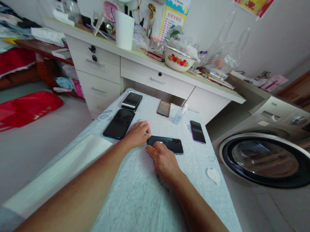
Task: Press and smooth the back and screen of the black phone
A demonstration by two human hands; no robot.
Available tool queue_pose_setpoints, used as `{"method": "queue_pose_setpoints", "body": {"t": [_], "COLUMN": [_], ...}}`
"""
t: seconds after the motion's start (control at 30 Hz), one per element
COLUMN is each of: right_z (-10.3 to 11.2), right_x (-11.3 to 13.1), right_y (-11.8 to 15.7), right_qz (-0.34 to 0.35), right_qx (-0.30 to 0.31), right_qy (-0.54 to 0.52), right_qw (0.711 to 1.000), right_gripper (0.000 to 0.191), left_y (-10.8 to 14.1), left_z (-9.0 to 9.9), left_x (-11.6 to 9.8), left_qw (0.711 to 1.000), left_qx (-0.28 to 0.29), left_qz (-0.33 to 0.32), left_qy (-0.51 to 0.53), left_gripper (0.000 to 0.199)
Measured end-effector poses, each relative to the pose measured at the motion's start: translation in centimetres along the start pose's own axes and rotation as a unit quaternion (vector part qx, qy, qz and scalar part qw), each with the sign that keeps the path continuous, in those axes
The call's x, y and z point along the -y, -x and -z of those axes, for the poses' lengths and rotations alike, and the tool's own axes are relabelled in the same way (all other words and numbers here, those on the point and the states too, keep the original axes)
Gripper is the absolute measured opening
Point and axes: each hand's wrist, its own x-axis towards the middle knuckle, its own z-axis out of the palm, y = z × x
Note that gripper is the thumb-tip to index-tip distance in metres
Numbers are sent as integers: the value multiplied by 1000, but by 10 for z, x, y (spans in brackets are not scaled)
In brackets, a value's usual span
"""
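A dark smartphone [172, 144] lies back side up on the cloth-covered table, its camera block toward the right. At its left end my left hand [138, 133] is closed, with bent fingers against the phone's edge. A bit of pink [147, 123] shows behind that hand. My right hand [165, 161] reaches over the phone's near long side, its fingers bent and pressed together near the left corner. Whatever lies between those fingertips is hidden. Left of my left hand rests a larger black phone [119, 123], screen up.
Behind are stacked phones [132, 100], a brownish phone or case [164, 108] and a clear bottle [180, 114]. Another phone [197, 131] lies at right. White paper [60, 173] runs along the left edge. A drawer desk [157, 77] and a washing machine [270, 138] border the table.
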Motion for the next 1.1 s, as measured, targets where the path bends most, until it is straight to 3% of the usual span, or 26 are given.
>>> {"method": "queue_pose_setpoints", "body": {"t": [0.2, 0.37, 0.53, 1.1], "right_z": [3, 0, -2, -2], "right_x": [-11, -24, -22, 3], "right_y": [9, 14, 12, 2], "right_qz": [1, -50, -92, -1], "right_qx": [4, -11, -13, -6], "right_qy": [26, 31, 30, 13], "right_qw": [1000, 998, 995, 1000], "right_gripper": [26, 36, 34, 25], "left_y": [0, 0, 0, 0], "left_z": [1, 0, 0, 1], "left_x": [0, 1, 1, -1], "left_qw": [1000, 1000, 1000, 1000], "left_qx": [3, 3, 2, 6], "left_qz": [-2, -1, -2, 3], "left_qy": [-3, -7, -9, -3], "left_gripper": [6, 5, 5, 7]}}
